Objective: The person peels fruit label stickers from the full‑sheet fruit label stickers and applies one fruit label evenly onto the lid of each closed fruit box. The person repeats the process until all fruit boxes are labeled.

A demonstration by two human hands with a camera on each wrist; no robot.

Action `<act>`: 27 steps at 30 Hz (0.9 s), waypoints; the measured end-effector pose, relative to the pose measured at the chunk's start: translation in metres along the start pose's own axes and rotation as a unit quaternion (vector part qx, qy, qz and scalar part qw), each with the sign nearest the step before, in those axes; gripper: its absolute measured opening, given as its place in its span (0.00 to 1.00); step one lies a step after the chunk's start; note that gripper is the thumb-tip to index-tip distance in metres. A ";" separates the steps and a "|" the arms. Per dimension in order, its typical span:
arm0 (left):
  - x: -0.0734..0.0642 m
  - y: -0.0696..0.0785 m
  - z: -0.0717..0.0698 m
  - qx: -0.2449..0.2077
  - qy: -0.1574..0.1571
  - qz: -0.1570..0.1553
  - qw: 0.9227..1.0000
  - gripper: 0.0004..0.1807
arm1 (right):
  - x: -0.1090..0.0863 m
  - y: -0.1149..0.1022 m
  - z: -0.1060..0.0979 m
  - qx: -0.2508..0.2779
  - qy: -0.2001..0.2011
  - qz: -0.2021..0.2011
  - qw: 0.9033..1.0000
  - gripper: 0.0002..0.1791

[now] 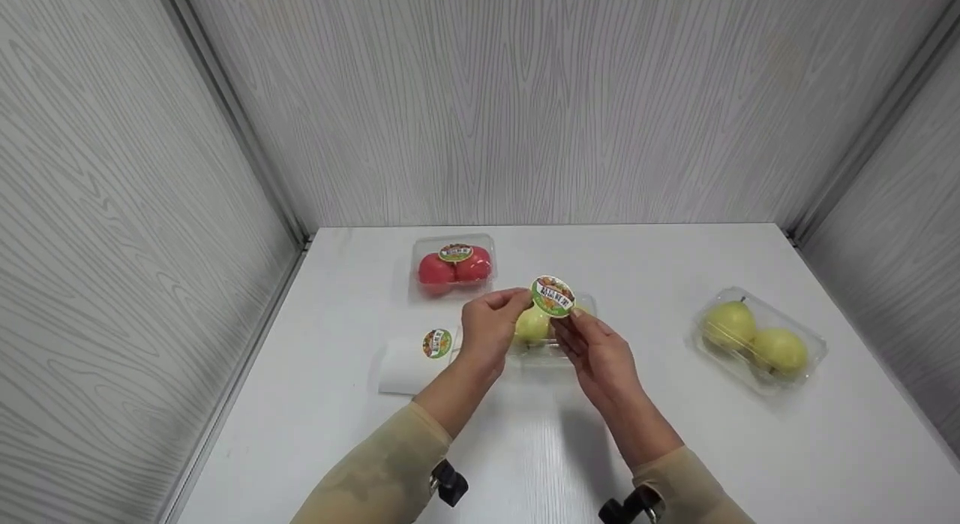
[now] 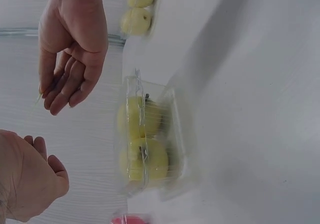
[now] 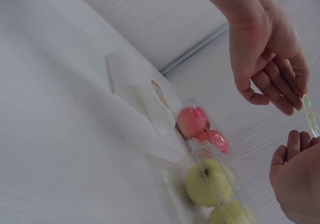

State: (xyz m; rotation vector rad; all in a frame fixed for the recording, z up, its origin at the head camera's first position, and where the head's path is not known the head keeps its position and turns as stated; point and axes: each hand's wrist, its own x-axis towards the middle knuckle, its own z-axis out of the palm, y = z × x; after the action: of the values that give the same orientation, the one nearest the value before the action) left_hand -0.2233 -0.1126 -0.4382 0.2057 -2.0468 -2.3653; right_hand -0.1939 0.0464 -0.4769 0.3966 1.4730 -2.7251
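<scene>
The left hand (image 1: 489, 325) and right hand (image 1: 604, 356) pinch opposite edges of a round, multicoloured printed sticker (image 1: 553, 296) between them, above a clear plastic box (image 1: 538, 356) of yellow-green fruit (image 1: 531, 326). Probably light, flexible and tacky-backed, it is best gripped by its rim.

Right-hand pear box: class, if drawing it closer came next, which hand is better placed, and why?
Right, probably. The right hand is nearer that pear box; the left hand would have to reach across. Both hold the round sticker, though, so the right would first need to let go.
</scene>
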 end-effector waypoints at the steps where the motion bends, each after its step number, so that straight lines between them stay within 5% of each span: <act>1: 0.000 -0.001 0.000 0.004 0.000 0.003 1.000 0.10 | 0.000 -0.001 0.000 -0.005 0.001 -0.002 1.000 0.21; 20: 0.003 -0.009 -0.010 0.086 -0.008 0.028 0.996 0.09 | 0.002 -0.008 -0.003 -0.059 0.012 -0.035 0.998 0.17; 27: 0.010 -0.006 -0.018 0.118 -0.045 0.039 0.991 0.15 | 0.003 -0.013 -0.010 -0.088 0.006 -0.056 0.994 0.10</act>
State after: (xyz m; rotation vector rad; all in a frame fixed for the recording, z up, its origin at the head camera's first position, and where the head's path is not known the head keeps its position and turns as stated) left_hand -0.2311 -0.1301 -0.4474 0.0190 -2.3294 -2.1225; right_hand -0.1963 0.0627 -0.4722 0.3351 1.7741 -2.6473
